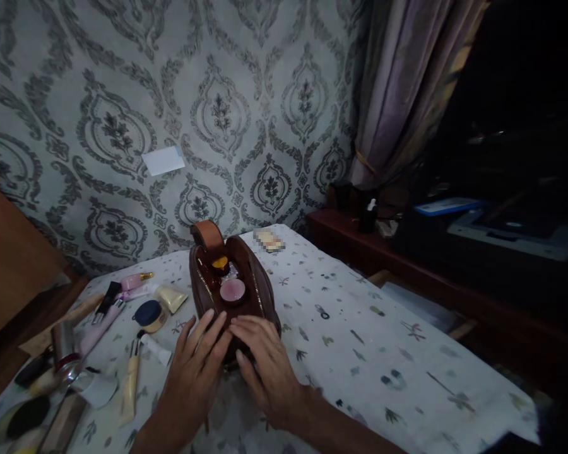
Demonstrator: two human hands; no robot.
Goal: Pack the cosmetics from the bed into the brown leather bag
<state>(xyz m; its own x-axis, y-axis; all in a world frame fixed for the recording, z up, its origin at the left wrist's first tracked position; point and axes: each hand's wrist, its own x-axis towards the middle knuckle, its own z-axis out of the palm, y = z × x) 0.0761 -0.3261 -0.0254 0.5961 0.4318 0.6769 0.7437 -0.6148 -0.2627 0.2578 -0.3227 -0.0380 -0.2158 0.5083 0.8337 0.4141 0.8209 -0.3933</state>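
Note:
A brown cosmetic bag [258, 277] with a handle strap [208, 236] stands unzipped on the cloth. Inside it lie a round pink-topped container [232, 290], a small item with an orange-yellow top [220, 265] and something silvery [230, 273] between them. My left hand [196, 369] rests at the near left edge of the bag, fingers stretched out. On the near right side, my right hand [269, 366] lies with its fingers extended and slightly bent over the bag's front. Neither hand appears to grip anything. The near end of the bag is partly hidden by my fingers.
Several cosmetics lie to the left, among them a dark-lidded jar [150, 315], a cream tube [171, 299], a white tube [156, 349] and a yellowish tube [130, 384]. A blurred card-like item [269, 240] sits behind the bag. An open drawer [416, 306] is at right.

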